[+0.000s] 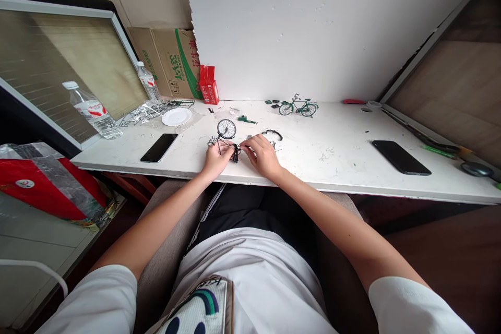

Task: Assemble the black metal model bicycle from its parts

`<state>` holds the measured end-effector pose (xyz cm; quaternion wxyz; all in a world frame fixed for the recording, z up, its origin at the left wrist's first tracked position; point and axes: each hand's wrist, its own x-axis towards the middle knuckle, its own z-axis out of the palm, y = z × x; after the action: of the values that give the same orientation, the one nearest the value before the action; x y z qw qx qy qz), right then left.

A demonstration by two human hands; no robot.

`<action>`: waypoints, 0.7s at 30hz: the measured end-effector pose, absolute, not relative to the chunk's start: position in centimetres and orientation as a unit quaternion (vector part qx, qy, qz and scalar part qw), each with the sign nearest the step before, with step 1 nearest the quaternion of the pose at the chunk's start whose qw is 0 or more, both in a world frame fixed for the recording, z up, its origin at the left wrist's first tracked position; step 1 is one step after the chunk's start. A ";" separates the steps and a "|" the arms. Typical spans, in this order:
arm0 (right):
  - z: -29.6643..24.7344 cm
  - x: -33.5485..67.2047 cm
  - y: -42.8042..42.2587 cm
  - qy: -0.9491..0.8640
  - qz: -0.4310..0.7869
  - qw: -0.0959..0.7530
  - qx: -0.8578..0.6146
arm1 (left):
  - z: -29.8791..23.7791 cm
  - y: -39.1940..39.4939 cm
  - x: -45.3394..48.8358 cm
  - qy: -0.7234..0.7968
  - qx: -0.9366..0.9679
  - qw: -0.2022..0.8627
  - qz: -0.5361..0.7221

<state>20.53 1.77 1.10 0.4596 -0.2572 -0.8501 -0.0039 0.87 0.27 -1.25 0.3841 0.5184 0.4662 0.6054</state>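
Observation:
Both my hands rest at the near edge of a white table (332, 156). My left hand (216, 159) is closed around a small part-built model bicycle (229, 142), whose spoked wheel (226, 129) stands up just behind my fingers. My right hand (261, 154) pinches the same model from the right, fingers pressed together at its dark frame. A green part (247, 120) and a curved black mudguard piece (273, 133) lie just beyond my hands. A finished green model bicycle (298, 107) stands farther back by the wall.
A black phone (159, 147) lies left of my hands, another phone (401, 157) far right. A white plate (177, 117), foil wrapping (141, 112), two water bottles (94, 111), a red carton (209, 85) and a cardboard box (172, 60) sit at back left.

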 end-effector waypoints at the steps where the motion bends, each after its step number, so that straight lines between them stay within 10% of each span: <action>1: 1.0 20.5 1.8 -0.849 -0.004 0.460 -0.259 | -1.3 0.3 0.9 0.466 0.521 0.381 0.605; 21: 0.7 20.9 1.8 -0.845 0.027 0.448 -0.290 | -1.3 0.2 0.8 0.474 0.534 0.368 0.596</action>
<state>20.88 1.79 0.67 0.4478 -0.2898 -0.8455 0.0266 0.82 0.23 -1.28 0.3682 0.5336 0.4744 0.5956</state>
